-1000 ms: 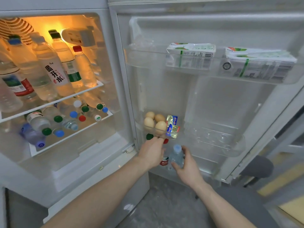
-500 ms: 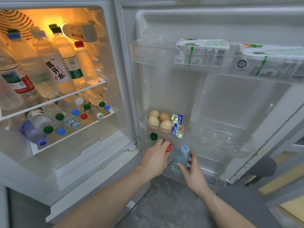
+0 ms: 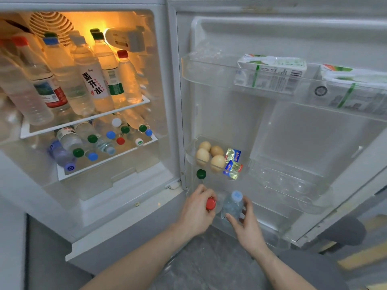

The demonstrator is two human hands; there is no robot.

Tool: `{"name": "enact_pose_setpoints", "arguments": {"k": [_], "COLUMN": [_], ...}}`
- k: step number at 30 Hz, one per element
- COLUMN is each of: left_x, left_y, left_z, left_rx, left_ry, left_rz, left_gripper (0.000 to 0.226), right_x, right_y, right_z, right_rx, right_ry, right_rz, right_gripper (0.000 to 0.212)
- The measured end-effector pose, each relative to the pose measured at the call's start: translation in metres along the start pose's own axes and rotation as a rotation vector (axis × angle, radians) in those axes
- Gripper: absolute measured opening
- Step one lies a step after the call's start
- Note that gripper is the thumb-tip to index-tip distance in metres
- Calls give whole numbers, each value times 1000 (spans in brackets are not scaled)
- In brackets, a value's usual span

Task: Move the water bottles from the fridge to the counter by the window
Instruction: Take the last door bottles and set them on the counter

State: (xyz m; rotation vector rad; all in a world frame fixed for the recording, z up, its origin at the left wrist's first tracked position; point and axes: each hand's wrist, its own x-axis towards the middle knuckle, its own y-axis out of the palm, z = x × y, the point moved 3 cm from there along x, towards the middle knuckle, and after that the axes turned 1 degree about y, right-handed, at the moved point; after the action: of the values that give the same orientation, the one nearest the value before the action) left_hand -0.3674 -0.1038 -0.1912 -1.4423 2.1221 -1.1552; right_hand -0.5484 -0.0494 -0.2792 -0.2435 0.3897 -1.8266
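We have both hands down at the lowest shelf of the open fridge door [image 3: 272,132]. Our left hand [image 3: 195,212] curls around the red-capped bottle [image 3: 210,203], fingers wrapped over its neck so that only the cap and a bit of shoulder show past the knuckles. Our right hand [image 3: 247,229] grips the blue-capped bottle [image 3: 232,206] around its body, thumb on the near side and fingers behind, the cap standing free above the grip. The two bottles stand just beside each other, and both look upright, leaning slightly towards us. A green-capped bottle [image 3: 201,174] stands further back at the door's hinge side, above our left hand and untouched.

Just above, a small door tray holds eggs [image 3: 207,154] and butter packs [image 3: 232,162]. The top door shelf carries two cartons [image 3: 270,74]. Inside the lit fridge [image 3: 83,195], the upper shelf is packed with standing bottles [image 3: 92,80], and more lie on the shelf below, caps outward.
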Motion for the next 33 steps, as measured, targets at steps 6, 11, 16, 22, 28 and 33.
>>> {"name": "enact_pose_setpoints", "arguments": {"k": [6, 11, 16, 22, 28, 33], "left_x": [-6, -21, -47, -76, -113, -162], "left_y": [-1, -10, -24, -42, -41, -38], "left_z": [-12, -32, -55, -93, -116, -126], "left_rx": [-102, -178, -210, -234, -215, -142], "left_ry": [-51, -69, -133, -197, -353, -516], "left_rz": [-114, -246, -391, -561, -648, -701], "left_gripper": [28, 27, 29, 29, 28, 27], "right_x": [0, 3, 1, -2, -17, -39], "right_y": [-3, -9, -20, -39, -59, -58], "right_z": [0, -1, 4, 19, 48, 75], "right_rx": [91, 101, 50, 100, 81, 103], "right_ry": [-19, -87, -176, -251, -353, -417], "right_rz": [10, 51, 95, 194, 333, 477], "right_gripper": [64, 64, 73, 63, 68, 69]}}
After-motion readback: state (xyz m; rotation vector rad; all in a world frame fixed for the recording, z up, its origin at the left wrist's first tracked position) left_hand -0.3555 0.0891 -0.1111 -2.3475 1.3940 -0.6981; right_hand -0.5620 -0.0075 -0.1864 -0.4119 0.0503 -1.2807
